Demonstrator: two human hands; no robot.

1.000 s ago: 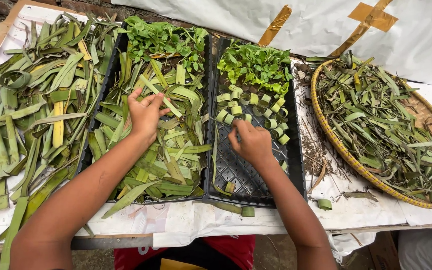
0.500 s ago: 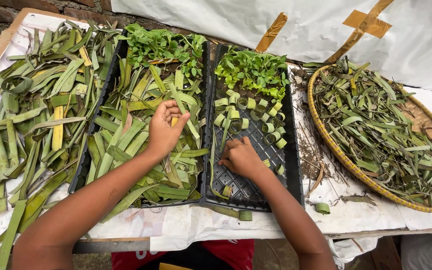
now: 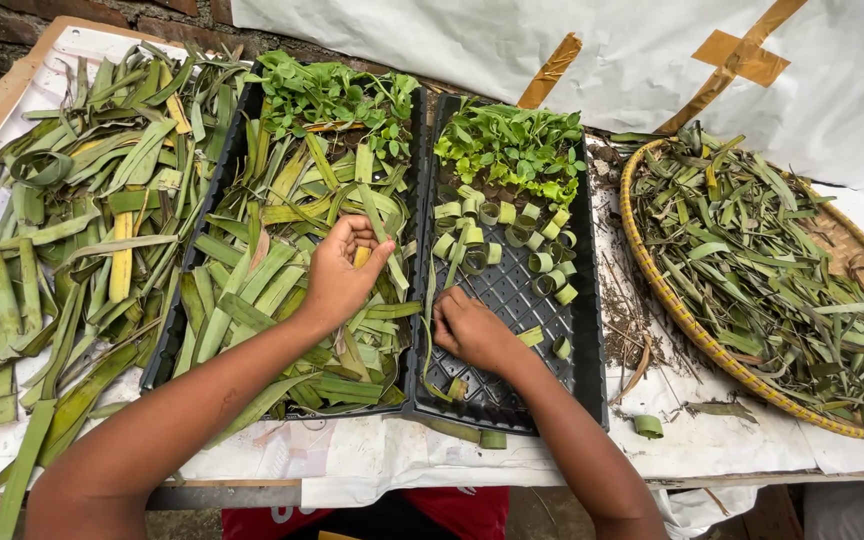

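Two black seedling trays sit side by side on my table (image 3: 372,460), which is draped in white sheeting. A round woven basket (image 3: 652,290) of narrow dried leaves lies at the right, and a loose heap of leaf strips (image 3: 62,230) at the left. The left tray (image 3: 167,350) is piled with cut green strips and has seedlings along its far edge. The right tray (image 3: 582,340) carries seedlings (image 3: 512,150) at the back and small rolled leaf rings (image 3: 512,240) mid-tray. My left hand (image 3: 337,275) hovers over the left tray, its grip closed on a leaf strip (image 3: 380,235). My right hand (image 3: 472,330) presses into the right tray's mesh beside the divider; its grip is curled, but I cannot tell whether it holds anything.
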